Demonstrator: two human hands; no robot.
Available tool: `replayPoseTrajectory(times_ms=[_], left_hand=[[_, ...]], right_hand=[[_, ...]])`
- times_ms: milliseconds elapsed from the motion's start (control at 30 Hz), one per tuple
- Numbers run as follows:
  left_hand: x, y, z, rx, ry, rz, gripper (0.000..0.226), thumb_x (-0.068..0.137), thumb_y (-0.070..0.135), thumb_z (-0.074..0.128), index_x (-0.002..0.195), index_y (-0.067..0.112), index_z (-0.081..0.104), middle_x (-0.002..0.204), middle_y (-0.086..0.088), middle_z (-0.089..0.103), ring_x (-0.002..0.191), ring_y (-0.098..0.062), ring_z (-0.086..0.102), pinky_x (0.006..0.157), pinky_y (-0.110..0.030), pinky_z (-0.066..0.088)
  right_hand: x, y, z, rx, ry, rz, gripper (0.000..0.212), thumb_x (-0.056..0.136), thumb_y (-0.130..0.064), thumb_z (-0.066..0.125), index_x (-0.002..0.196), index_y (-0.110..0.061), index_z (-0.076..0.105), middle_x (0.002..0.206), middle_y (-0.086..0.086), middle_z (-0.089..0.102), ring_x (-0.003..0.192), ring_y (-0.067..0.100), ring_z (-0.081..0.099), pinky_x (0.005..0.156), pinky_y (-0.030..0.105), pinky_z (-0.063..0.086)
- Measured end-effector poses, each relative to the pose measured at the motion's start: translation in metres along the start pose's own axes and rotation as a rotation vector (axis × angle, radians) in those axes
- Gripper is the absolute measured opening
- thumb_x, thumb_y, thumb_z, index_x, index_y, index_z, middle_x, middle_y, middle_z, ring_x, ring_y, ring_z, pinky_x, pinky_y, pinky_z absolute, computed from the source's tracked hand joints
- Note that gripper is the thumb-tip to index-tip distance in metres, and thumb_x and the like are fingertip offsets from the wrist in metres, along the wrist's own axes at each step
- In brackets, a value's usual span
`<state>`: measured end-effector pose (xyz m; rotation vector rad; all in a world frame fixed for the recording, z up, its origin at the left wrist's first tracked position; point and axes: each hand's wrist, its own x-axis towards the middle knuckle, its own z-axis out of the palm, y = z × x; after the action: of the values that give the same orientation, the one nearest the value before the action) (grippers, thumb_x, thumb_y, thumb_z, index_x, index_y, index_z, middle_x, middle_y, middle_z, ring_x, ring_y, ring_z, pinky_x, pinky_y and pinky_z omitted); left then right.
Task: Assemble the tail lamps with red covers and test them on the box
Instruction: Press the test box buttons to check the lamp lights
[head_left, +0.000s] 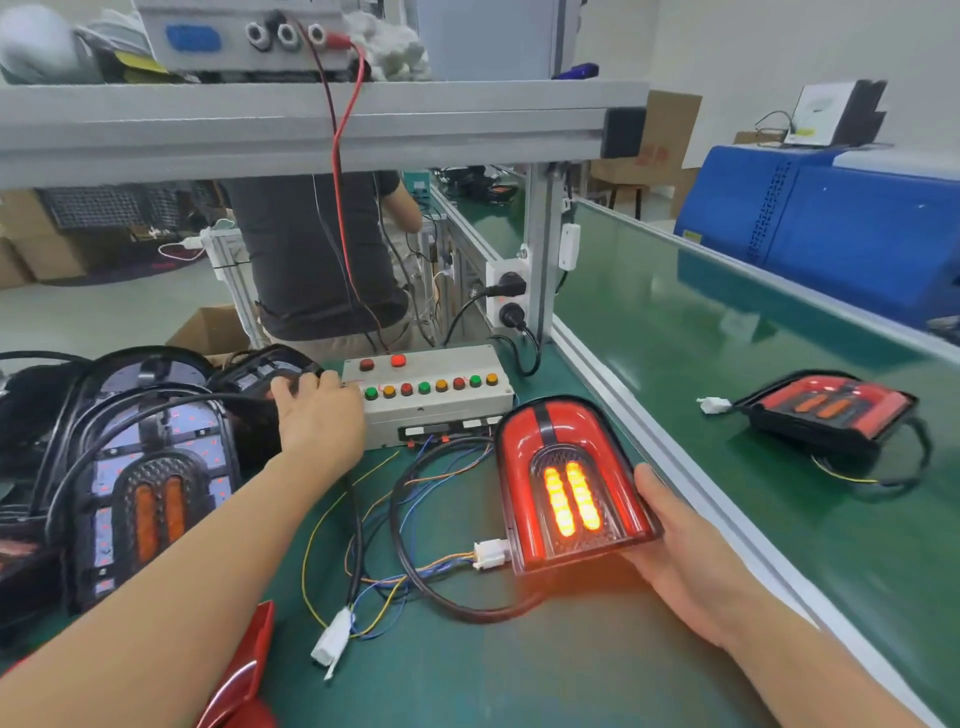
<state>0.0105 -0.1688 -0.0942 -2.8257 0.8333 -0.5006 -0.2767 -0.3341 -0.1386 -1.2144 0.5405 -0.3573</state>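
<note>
Fingers of the right hand (685, 551) curl under the red-covered tail lamp (571, 483) — amber strips lit, its lower right edge in the palm. Left hand (317, 415) reaches the test box (431, 400), fingertips bunched at its left end, just beside the first green button (371, 393) — whether they press anything, I cannot tell.

Bright even light, glare on green belt (727, 332) — edges warped, corners blurred

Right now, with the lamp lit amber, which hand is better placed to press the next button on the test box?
Left. The left hand already rests at the test box's left end, beside its button row. The right hand is busy, supporting the lit red-covered tail lamp from its right edge.
</note>
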Motion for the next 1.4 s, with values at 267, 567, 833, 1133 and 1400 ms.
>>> replayPoseTrajectory(times_ms=[267,567,833,1133,1400], left_hand=[[-0.014,0.003,0.008,-0.026,0.104,-0.02,0.047,0.083,0.011,0.045,0.129,0.02,0.047,0.135,-0.005,0.039,0.124,-0.029,0.029,0.105,-0.048,0.02],[-0.021,0.007,0.006,-0.116,0.047,-0.104,0.059,0.084,0.014,0.047,0.142,0.019,0.034,0.152,-0.006,0.021,0.138,-0.03,0.013,0.111,-0.055,0.005],[-0.028,0.089,-0.01,-0.39,-0.012,0.182,0.088,0.08,0.005,0.049,0.151,0.028,0.003,0.159,-0.004,-0.006,0.145,-0.029,-0.009,0.11,-0.059,-0.01],[-0.022,0.103,-0.01,-0.36,-0.196,0.054,0.087,0.082,0.026,0.054,0.148,0.04,0.0,0.158,-0.009,-0.014,0.142,-0.039,-0.018,0.106,-0.064,-0.015],[-0.014,0.102,-0.024,-0.366,-0.323,0.022,0.09,0.074,0.036,0.055,0.146,0.047,0.002,0.158,-0.008,-0.018,0.141,-0.044,-0.018,0.1,-0.072,-0.013]], right_hand=[[0.0,0.002,0.0,-0.008,0.016,-0.006,0.046,0.087,-0.052,0.041,0.109,-0.026,0.073,0.115,0.009,0.071,0.111,0.022,0.065,0.099,0.04,0.044],[0.0,0.003,-0.002,-0.009,-0.003,-0.017,0.044,0.087,-0.052,0.043,0.108,-0.027,0.074,0.114,0.009,0.071,0.109,0.02,0.066,0.096,0.037,0.044],[0.0,0.001,-0.004,0.071,-0.032,-0.008,0.039,0.085,-0.047,0.048,0.103,-0.027,0.076,0.112,0.005,0.073,0.1,0.014,0.07,0.072,0.019,0.056],[-0.001,-0.002,-0.004,0.128,-0.027,0.021,0.039,0.084,-0.045,0.049,0.1,-0.022,0.077,0.108,0.009,0.073,0.094,0.015,0.072,0.074,0.025,0.058],[-0.004,-0.005,-0.001,0.125,-0.036,0.048,0.04,0.085,-0.045,0.046,0.102,-0.025,0.076,0.112,0.008,0.072,0.101,0.016,0.07,0.087,0.03,0.047]])
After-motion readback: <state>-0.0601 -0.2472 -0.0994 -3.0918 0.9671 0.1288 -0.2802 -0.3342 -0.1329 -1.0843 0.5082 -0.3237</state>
